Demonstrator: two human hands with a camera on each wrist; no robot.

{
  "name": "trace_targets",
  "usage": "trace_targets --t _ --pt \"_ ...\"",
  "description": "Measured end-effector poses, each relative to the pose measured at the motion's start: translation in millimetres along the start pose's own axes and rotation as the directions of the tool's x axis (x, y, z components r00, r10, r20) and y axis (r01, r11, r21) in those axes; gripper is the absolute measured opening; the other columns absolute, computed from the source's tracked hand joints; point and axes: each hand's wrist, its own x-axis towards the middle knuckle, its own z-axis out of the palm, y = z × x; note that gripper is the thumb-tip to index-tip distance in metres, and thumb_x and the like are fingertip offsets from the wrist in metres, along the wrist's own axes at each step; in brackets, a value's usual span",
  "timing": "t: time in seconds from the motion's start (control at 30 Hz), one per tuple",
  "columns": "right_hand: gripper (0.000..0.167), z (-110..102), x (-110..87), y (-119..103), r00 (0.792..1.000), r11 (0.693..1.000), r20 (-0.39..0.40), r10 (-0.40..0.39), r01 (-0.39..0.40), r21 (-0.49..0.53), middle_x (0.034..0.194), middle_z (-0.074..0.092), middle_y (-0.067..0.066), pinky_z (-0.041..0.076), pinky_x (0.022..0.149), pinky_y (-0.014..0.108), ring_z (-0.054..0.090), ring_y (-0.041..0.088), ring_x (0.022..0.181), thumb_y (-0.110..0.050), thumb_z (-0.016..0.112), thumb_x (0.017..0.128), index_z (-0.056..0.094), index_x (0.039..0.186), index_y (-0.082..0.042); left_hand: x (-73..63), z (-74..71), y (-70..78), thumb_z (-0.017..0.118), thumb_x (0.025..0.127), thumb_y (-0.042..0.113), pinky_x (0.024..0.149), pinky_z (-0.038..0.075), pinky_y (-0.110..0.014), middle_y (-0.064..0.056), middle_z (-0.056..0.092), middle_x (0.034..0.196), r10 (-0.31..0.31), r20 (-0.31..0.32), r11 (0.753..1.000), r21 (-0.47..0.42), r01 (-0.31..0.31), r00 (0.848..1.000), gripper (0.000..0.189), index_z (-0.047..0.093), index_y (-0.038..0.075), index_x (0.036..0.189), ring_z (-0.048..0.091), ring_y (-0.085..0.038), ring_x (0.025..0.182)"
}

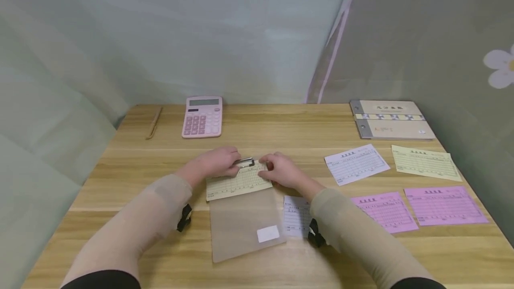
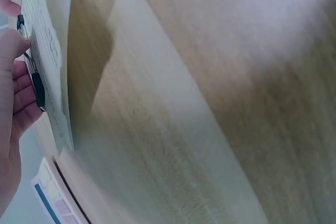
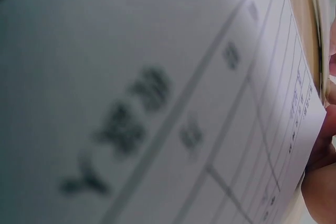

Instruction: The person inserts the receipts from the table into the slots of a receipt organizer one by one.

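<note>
A clipboard [image 1: 246, 226] with a translucent grey-brown board and a small white label lies at the front middle of the table. Across its top is a yellow form slip [image 1: 237, 185], under the black-and-silver clip [image 1: 245, 162]. My left hand [image 1: 217, 163] grips the clip, thumb on the near side and fingers behind it, as the left wrist view also shows. With thumb and fingers my right hand [image 1: 281, 169] pinches the slip's upper right edge. A white form slip [image 1: 296, 217] lies right of the board, partly hidden under my right forearm; it fills much of the right wrist view.
Two pink slips [image 1: 445, 205], another white slip [image 1: 356, 164] and a yellow slip [image 1: 425, 162] lie on the right. At the back are a pink calculator [image 1: 202, 117], a gold pen [image 1: 154, 123] and a ledger book [image 1: 392, 120]. Fabric sheets [image 1: 225, 35] hang behind the table.
</note>
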Motion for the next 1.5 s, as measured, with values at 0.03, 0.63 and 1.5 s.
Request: trace_targets --t 0.03,0.63,1.5 --pt "0.049 0 0.0 0 1.000 1.000 0.003 -0.001 0.001 -0.007 0.090 0.051 0.005 0.049 0.051 0.027 0.055 0.013 0.058 -0.031 0.068 0.086 0.055 0.129 -0.010 -0.7 0.3 0.3 0.060 0.085 0.019 0.064 0.046 -0.025 0.001 0.052 0.079 -0.003 0.000 1.000 0.000 0.003 1.000 0.015 0.062 0.004 0.091 0.047 -0.011 0.068" --pt "0.049 -1 -4.4 -5 0.997 0.982 0.018 -0.076 0.077 -0.174 0.088 0.049 0.001 0.043 0.062 0.027 0.048 0.014 0.075 -0.033 0.071 0.083 0.057 0.125 -0.012 -6.8 6.5 0.7 0.063 0.089 0.024 0.076 0.048 -0.033 -0.005 0.055 0.091 -0.021 -0.038 0.999 -0.037 0.019 0.999 0.029 0.062 0.000 0.104 0.052 -0.016 0.079" --pt "0.052 -63 -50.5 19 0.992 0.985 0.023 -0.121 0.123 -0.117 0.099 0.060 0.003 0.047 0.072 0.030 0.055 0.015 0.084 -0.029 0.068 0.087 0.053 0.131 -0.006 -9.0 1.8 -0.9 0.066 0.087 0.025 0.091 0.045 -0.037 -0.005 0.059 0.105 -0.128 -0.003 0.976 -0.179 0.126 0.992 0.033 0.064 0.005 0.113 0.056 -0.020 0.097"
